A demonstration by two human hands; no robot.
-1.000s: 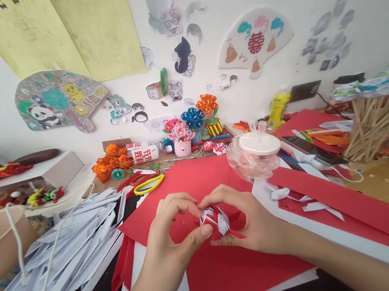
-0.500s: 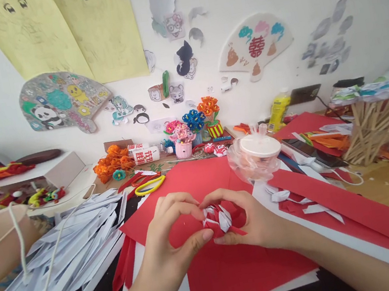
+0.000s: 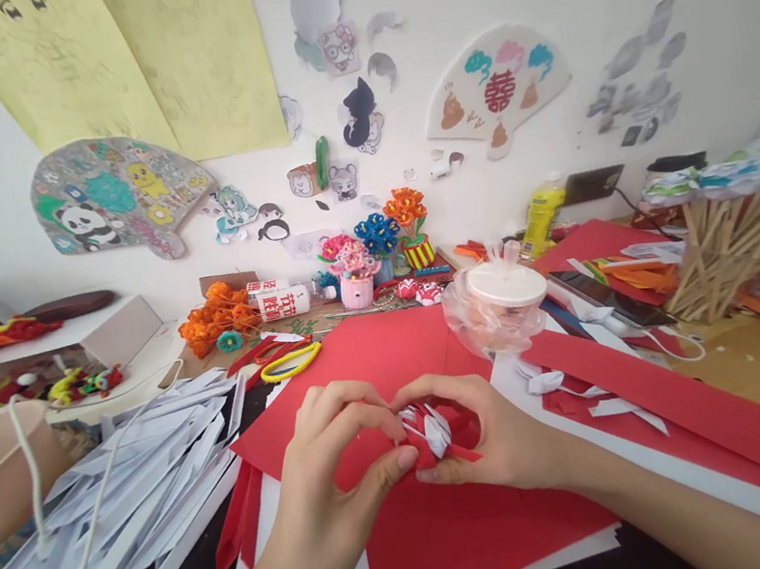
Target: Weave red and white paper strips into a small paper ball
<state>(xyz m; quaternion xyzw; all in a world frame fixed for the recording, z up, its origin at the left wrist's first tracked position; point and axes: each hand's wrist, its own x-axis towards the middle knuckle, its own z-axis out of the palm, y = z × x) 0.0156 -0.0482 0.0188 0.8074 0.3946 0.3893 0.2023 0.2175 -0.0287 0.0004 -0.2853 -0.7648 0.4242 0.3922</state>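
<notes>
Between my two hands sits a small red and white folded-paper piece [image 3: 436,431], held just over red paper sheets [image 3: 470,543]. My left hand [image 3: 341,458] pinches its left side with thumb and fingertips. From the other side my right hand [image 3: 482,423] grips it, thumb below and fingers curled over the top. A red strip end sticks out near the right thumb. The fingers hide part of the piece, so its full shape cannot be made out.
Scissors with yellow handles [image 3: 292,363] lie beyond my left hand. White paper strips [image 3: 143,483] are heaped at left. A white-lidded cup in plastic [image 3: 507,287] stands behind my right hand. Long red strips [image 3: 681,408] lie at right, near a bundle of sticks [image 3: 720,254].
My left fingertips have shifted slightly on the folded-paper piece, which looks a little turned. My right hand stays nearly in place. The whole view has moved slightly.
</notes>
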